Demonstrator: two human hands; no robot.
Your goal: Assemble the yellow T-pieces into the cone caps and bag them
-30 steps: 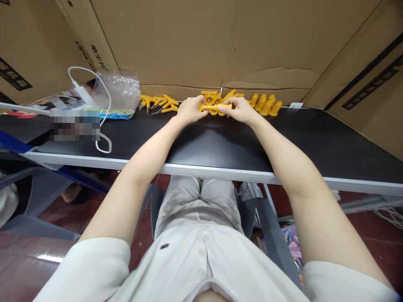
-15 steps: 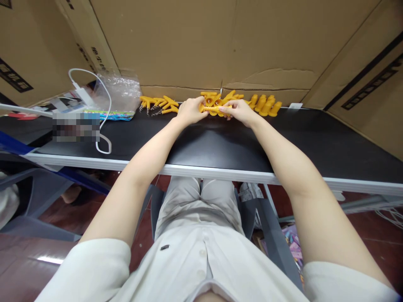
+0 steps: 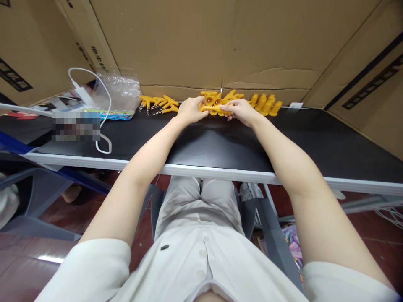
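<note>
My left hand (image 3: 192, 110) is closed in a pinch on the left end of a yellow plastic corkscrew (image 3: 211, 108). A ribbed yellow neck shows between my hands; no metal spiral is visible on it. On its right end the fingers of my right hand (image 3: 239, 110) are closed, hiding part of that end. Just behind lie more yellow pieces (image 3: 216, 97), some with round open ends. Left of my hands are several yellow corkscrew handles (image 3: 168, 101) with bare metal spirals. Several yellow flanged sleeves (image 3: 267, 105) stand or lean to the right.
Cardboard (image 3: 195, 46) walls in the back and sides of the black tabletop (image 3: 217, 147). At left are a clear plastic bag (image 3: 118, 92), a colourful packet (image 3: 126, 115) and a white cable (image 3: 109, 96). A small white piece (image 3: 296, 105) sits at the right back.
Hardly anything differs. My right fingers have shifted slightly on the yellow corkscrew, while my left hand keeps its place.
</note>
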